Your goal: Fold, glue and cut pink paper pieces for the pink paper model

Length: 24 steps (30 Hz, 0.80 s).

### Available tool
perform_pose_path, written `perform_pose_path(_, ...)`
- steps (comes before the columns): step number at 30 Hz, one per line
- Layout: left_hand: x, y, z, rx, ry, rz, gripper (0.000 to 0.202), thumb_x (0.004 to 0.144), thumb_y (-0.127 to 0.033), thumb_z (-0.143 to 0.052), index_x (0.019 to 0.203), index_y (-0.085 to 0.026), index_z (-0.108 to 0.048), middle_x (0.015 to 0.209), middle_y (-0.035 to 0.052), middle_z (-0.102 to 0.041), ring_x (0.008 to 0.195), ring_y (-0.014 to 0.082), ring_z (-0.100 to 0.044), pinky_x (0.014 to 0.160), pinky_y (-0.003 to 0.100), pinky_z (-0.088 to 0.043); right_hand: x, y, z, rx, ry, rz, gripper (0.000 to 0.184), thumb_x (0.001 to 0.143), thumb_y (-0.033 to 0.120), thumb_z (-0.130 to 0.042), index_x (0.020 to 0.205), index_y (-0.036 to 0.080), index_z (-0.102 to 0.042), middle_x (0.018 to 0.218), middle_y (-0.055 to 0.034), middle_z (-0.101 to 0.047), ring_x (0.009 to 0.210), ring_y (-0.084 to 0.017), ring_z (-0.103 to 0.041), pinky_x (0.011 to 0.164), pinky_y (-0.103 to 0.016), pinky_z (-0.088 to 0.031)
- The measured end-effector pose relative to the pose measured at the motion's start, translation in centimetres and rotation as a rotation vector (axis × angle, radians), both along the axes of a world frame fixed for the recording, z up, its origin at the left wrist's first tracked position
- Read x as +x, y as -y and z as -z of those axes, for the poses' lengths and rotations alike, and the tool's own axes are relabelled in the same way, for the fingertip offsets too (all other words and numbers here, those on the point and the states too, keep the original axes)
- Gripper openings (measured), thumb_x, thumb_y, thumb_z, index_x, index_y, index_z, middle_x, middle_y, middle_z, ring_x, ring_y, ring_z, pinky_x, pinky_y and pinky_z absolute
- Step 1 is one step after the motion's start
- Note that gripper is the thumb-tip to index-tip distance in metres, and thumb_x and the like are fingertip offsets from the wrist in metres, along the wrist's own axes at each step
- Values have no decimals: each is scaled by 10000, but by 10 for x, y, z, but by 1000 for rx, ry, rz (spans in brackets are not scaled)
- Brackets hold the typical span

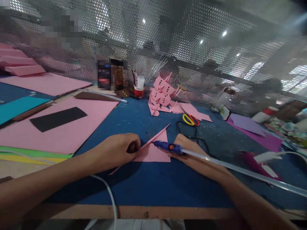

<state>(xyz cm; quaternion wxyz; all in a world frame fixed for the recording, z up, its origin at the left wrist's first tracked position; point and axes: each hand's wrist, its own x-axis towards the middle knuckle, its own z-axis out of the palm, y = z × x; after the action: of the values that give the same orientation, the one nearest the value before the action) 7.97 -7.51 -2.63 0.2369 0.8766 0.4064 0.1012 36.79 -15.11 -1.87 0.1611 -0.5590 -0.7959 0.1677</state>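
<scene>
A folded piece of pink paper (158, 153) lies on the blue table mat, one flap raised along a diagonal edge. My left hand (122, 147) pinches that raised flap near its lower left end. In my right hand (185, 147) is a blue glue gun (168, 146), with a long clear glue stick (235, 167) running out of its back to the right. The gun's tip touches or nearly touches the paper along the fold; which of the two I cannot tell. The fingers of my right hand are partly hidden behind the gun.
Folded pink paper figures (163, 94) stand behind the work, with yellow-and-red scissors (190, 119) and a black cord (198, 139) nearby. Pink sheets (96, 121) with a black strip (59, 118) lie at left. Purple paper (261, 134) is at right. A perforated metal screen (182, 41) closes the back.
</scene>
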Motion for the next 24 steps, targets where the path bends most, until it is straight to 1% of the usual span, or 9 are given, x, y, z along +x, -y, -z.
perform_pose_path(9,0,0,-1,4,-23,-5,100,787,-299,-595,870,-261,-637,762,-31,-644,661,145,-553,567,262,-338,0,0,-7,-14,12,35,307,958,482,-557,816,213,-514,898,22,-487,725,-118,-535,639,-256,-373)
perform_pose_path(17,0,1,-3,11,-47,-17,112,768,-283,-596,870,-265,-638,752,-42,-652,656,140,-564,568,258,-345,6,-3,-4,14,53,42,313,954,489,-559,816,212,-512,894,21,-487,704,-121,-500,613,-258,-348)
perform_pose_path(24,0,0,-4,22,-56,-22,117,765,-289,-586,868,-273,-640,753,-46,-656,656,143,-571,566,255,-349,7,-3,-7,43,61,63,311,963,471,-553,804,212,-484,888,24,-474,707,-120,-498,627,-251,-353)
